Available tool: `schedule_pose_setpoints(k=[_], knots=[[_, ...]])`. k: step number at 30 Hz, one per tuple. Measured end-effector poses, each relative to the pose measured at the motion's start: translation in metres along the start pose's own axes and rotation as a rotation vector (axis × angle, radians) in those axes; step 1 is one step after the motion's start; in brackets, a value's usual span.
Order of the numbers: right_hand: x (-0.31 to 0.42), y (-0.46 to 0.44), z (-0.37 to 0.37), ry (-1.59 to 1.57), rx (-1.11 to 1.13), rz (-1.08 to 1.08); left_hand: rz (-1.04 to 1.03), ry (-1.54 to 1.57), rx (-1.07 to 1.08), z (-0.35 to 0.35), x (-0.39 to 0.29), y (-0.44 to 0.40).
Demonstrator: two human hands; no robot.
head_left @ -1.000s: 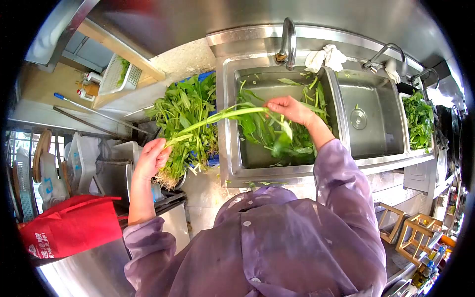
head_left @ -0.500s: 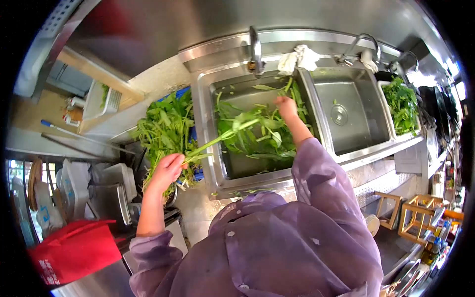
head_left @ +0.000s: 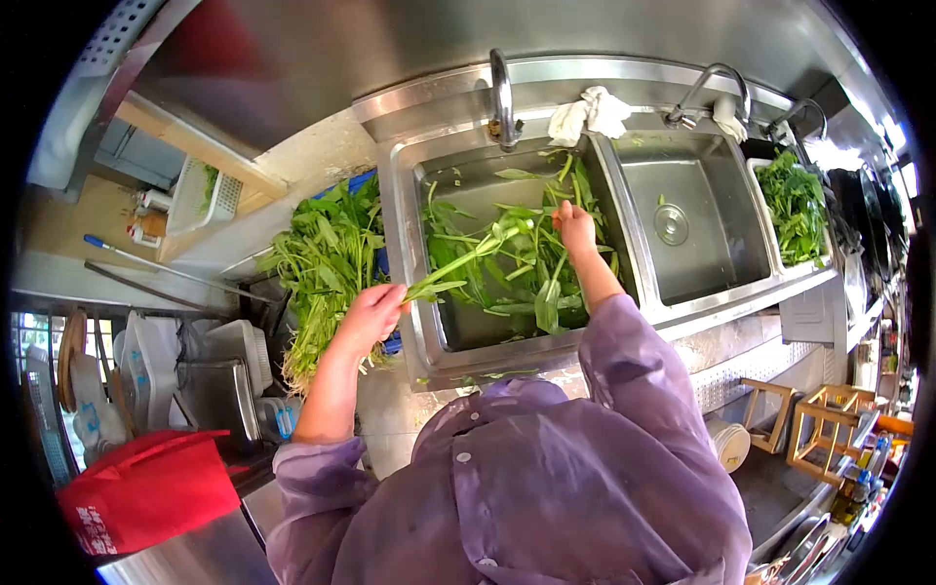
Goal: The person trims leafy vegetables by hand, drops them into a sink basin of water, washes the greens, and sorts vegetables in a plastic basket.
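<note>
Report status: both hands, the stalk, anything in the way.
Left hand holding green stalk, stretched over left basin. Right hand near stalk's far end, grip unclear. Loose greens in basin; nothing visibly blocking hands.

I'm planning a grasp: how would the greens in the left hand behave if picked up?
The greens would probably stay fairly stiff, since they jut nearly straight from the left hand. They are likely light, being slim and held near one end.

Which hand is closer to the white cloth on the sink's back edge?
Right. The right hand is over the left basin, in front of the white cloth; the left hand is farther, by the left edge of the sink.
</note>
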State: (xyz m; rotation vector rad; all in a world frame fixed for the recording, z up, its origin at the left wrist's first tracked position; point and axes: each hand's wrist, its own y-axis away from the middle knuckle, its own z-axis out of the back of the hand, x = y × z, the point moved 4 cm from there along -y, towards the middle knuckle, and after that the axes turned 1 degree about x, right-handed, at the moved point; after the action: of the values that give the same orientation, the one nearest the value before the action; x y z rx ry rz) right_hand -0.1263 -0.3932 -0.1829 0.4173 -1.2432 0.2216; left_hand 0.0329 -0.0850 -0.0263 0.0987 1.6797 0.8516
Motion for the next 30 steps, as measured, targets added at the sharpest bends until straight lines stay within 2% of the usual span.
schedule_pose_setpoints(k=[1,3,4,5,7,11,13,18,20,21,23,24,25,26,27,29,30], knots=[[0.025,0.009,0.001,0.336,-0.003,0.323,0.017,-0.005,-0.004,0.001,0.001,0.0],[0.085,0.049,-0.002,0.457,-0.024,0.728,0.039,-0.006,-0.004,0.002,0.005,0.0],[0.105,0.06,-0.009,0.478,0.165,0.862,0.044,0.012,0.012,0.004,0.006,-0.001],[0.118,0.078,-0.014,0.569,0.264,0.955,0.048,0.029,0.028,0.005,0.007,-0.001],[0.128,0.101,-0.022,0.626,0.293,1.172,0.047,0.034,0.012,0.008,0.007,-0.002],[0.129,0.106,-0.024,0.593,0.24,1.128,0.056,0.197,0.052,0.014,0.009,0.001],[0.116,0.097,-0.021,0.518,0.294,0.915,0.077,0.253,0.061,0.017,0.014,0.0],[0.102,0.097,-0.026,0.492,0.372,0.92,0.069,0.51,0.13,0.008,0.023,-0.004],[0.083,0.085,-0.028,0.1,0.353,0.416,0.114,0.512,0.154,-0.008,0.029,-0.006],[0.076,0.081,-0.034,0.102,0.352,0.418,0.16,0.514,0.18,-0.018,0.033,-0.008],[0.037,0.062,-0.039,-0.774,0.068,-0.426,0.16,0.521,0.263,-0.033,0.037,-0.016],[0.03,0.052,-0.026,-0.881,-0.063,-0.528,0.134,0.503,0.232,-0.033,0.04,-0.019],[0.006,0.031,-0.017,-0.746,-0.121,-0.419,0.105,0.483,0.197,-0.031,0.039,-0.021],[0.007,0.017,-0.006,-0.213,-0.067,-0.177,0.19,0.441,0.147,-0.028,0.04,-0.017],[0.013,0.013,-0.004,0.322,-0.009,0.069,0.19,0.444,0.139,-0.023,0.04,-0.016],[0.064,0.049,-0.004,0.658,-0.166,0.602,0.235,0.43,0.118,-0.014,0.043,-0.018],[0.087,0.067,-0.009,0.717,-0.069,0.725,0.241,0.434,0.141,-0.013,0.043,-0.019]])
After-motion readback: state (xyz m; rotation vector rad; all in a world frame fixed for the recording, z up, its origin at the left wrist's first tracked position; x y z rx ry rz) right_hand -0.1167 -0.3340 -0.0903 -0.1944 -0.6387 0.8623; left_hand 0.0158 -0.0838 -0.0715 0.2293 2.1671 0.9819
